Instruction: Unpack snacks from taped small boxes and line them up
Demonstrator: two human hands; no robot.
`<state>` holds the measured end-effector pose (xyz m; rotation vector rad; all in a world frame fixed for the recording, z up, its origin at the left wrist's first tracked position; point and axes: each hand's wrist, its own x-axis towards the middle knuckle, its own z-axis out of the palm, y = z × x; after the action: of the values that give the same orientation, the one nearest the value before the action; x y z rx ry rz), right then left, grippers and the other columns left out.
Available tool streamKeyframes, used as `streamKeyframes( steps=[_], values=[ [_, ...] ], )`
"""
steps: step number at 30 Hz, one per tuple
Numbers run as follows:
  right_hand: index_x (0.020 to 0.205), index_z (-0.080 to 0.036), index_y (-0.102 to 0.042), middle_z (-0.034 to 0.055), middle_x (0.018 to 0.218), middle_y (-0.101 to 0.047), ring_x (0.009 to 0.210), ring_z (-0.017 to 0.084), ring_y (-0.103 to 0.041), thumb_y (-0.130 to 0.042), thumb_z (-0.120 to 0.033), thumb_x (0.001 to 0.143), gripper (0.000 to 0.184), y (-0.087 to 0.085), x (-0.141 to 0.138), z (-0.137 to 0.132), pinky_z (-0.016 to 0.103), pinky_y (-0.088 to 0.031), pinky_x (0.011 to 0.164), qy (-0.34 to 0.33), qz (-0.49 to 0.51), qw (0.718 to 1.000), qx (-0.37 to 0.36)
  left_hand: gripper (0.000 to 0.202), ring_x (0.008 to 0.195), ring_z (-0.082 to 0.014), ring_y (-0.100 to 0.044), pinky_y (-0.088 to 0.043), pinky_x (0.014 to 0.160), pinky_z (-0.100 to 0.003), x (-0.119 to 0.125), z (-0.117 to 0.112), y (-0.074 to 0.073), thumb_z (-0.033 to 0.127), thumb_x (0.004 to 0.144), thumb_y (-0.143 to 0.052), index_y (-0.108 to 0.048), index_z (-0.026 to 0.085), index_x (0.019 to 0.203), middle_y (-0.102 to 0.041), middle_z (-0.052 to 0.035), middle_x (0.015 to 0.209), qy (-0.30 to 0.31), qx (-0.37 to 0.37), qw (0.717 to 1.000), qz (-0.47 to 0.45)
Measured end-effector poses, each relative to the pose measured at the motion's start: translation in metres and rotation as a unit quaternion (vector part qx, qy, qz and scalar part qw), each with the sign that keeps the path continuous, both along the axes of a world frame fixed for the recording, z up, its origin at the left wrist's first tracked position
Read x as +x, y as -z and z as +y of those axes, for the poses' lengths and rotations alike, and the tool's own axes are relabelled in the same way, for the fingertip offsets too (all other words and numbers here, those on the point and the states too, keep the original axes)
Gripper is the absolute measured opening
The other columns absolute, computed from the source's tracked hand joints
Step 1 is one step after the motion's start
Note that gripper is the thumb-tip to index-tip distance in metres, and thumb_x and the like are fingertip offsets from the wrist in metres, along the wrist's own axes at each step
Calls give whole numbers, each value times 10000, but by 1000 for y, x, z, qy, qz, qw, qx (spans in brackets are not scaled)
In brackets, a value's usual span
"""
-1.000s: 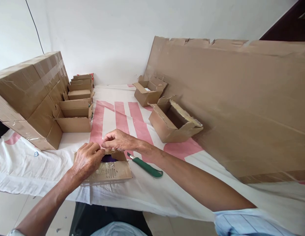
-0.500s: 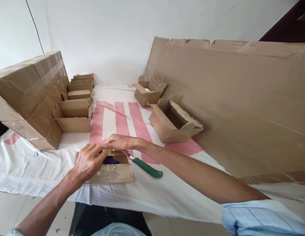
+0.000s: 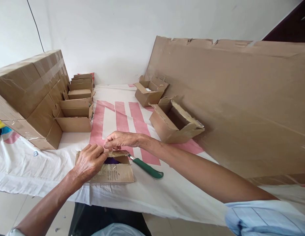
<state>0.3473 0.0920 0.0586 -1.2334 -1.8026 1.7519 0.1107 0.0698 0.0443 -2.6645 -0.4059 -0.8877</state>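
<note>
The right hand [image 3: 121, 140] reaches in from the right with its fingers bent and its thumb and fingertips pinched on the far flap [image 3: 118, 153] of a small cardboard box [image 3: 113, 172]. That box lies flat on the near part of the table, close to the near edge. The left hand [image 3: 89, 162] lies palm down on the left part of the same box. Its bent fingers meet the right hand's fingertips at the flap, but whether it grips the flap or only presses on it cannot be told. The box top is covered with shiny, wrinkled clear tape, and something purple [image 3: 111, 160] shows in the opening under the flap. Just right of the box, a knife [image 3: 147, 168] with a green handle lies on the white cloth [image 3: 167, 193] with pink stripes that covers the table, its blade end pointing toward the box. Farther right and beyond it stands an open box [image 3: 175, 122] with ragged flaps, and a smaller open box [image 3: 150, 91] sits behind that, near the wall. On the far left a row of open boxes [image 3: 74, 115] runs back toward the wall, beside a large taped carton [image 3: 27, 91]. A big cardboard sheet [image 3: 241, 105] leans along the right side.
</note>
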Motion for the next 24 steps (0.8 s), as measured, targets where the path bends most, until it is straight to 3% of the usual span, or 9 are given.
streamKeyframes(
  steps=[3,7,13,18,24],
  values=[
    [697,-185,-640,-47,628,-567,618,116,-476,-865,-649,705,516,-4,3,2,282,-387,627,-36,-31,999,1,235,666,-173,-502,-359,609,-343,0,0,1,67,1059,-516,-681,195,952,-607,1,742,1,-3,1000,-1],
    [674,-197,-618,-67,596,-533,609,115,-466,-787,-458,774,326,-6,4,1,284,-396,645,-47,-27,998,11,287,660,-177,-487,-348,611,-347,-2,0,2,45,1047,-492,-653,194,862,-603,-10,740,-6,-6,1000,9],
    [707,-200,-615,-29,714,-624,689,124,-557,-739,-346,778,204,-4,-2,-8,282,-475,705,14,27,998,47,265,692,-187,-515,-370,628,-341,-4,-3,6,51,1047,-501,-672,189,900,-632,-24,778,-12,-27,1000,10],
    [756,-212,-588,-25,696,-644,622,115,-542,-675,-308,824,147,-15,-8,-25,249,-429,590,84,49,992,78,231,714,-185,-553,-427,649,-319,-8,-6,11,66,1029,-556,-671,189,870,-673,-40,803,-37,-64,997,-26],
    [760,-213,-607,-8,744,-638,716,145,-572,-648,-315,890,171,-17,-10,-42,285,-490,681,157,60,957,235,256,722,-176,-596,-477,661,-303,-8,-6,8,83,1034,-560,-660,198,828,-698,-42,817,-41,-79,995,-48]
  ],
)
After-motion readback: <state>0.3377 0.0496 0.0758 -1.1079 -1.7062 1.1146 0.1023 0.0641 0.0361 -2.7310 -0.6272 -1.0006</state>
